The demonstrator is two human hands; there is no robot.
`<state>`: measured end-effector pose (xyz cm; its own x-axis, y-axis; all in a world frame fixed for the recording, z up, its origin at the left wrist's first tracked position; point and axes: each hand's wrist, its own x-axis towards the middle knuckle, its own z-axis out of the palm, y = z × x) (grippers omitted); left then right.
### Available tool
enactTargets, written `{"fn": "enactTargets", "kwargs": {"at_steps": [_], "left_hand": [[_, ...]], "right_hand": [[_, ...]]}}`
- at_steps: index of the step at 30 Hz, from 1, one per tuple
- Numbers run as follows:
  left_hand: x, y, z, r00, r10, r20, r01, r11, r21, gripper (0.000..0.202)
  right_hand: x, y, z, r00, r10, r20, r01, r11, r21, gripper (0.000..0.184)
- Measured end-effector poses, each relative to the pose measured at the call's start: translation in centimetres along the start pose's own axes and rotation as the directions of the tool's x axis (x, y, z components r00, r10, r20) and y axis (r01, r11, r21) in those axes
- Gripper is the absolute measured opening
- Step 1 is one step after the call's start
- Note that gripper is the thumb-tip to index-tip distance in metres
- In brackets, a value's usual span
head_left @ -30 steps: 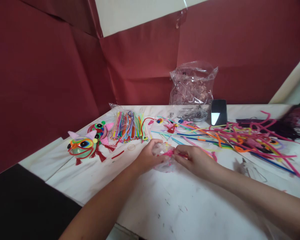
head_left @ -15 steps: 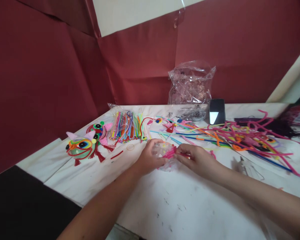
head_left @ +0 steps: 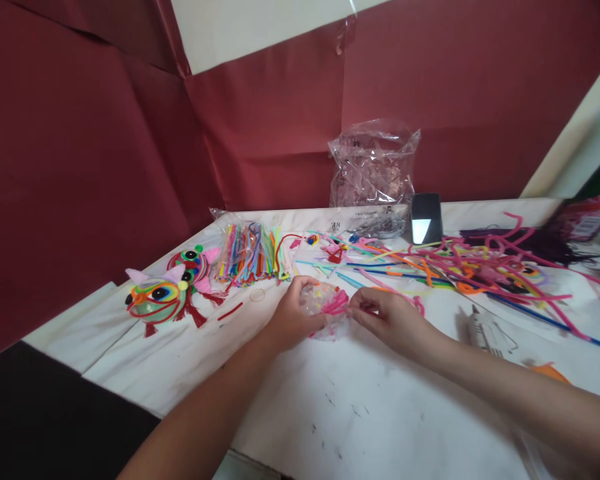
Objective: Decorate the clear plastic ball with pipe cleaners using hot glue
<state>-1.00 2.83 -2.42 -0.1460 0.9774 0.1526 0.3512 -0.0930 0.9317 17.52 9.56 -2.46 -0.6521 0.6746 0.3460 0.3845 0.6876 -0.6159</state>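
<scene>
My left hand (head_left: 297,310) is wrapped around the left side of a clear plastic ball (head_left: 314,299), which has bright pink strips and small yellow and red bits on it. At the ball's right side, my right hand (head_left: 380,312) has thumb and forefinger pinched together close to the pink strips (head_left: 336,303). Whatever lies between those fingertips is too small to make out. To the right, partly behind my right forearm, lies a white glue gun (head_left: 485,333) with a wire stand and an orange part.
Two decorated animal-head ornaments (head_left: 157,300) with red tassels stand at the left. Behind are a bag of colourful pipe cleaners (head_left: 253,257), a clear plastic bag (head_left: 373,170) and a phone (head_left: 427,219). Loose pipe cleaners (head_left: 480,267) are heaped at the right.
My right fingertips have drawn slightly away from the pink strips, while my left hand keeps its hold on the ball. The view has turned a little to the right, showing the orange part.
</scene>
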Motion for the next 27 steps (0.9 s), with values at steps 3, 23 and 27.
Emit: {"fn": "enactTargets", "kwargs": {"at_steps": [3,23,27], "left_hand": [[0.0,-0.1,-0.1,1.000,0.025,0.015,-0.025,1.000,0.011,0.055],[0.3,-0.8,-0.1,0.993,0.121,0.020,-0.121,0.993,-0.004,0.059],[0.9,-1.5,-0.6,0.976,0.193,0.104,-0.188,0.981,-0.054,0.062]], "right_hand": [[-0.1,0.3,0.1,1.000,-0.002,-0.006,0.002,1.000,0.009,0.017],[0.1,0.8,0.4,0.999,-0.016,0.028,0.013,0.996,0.092,0.016],[-0.1,0.7,0.2,0.999,-0.021,0.024,0.019,0.997,0.073,0.015]]}}
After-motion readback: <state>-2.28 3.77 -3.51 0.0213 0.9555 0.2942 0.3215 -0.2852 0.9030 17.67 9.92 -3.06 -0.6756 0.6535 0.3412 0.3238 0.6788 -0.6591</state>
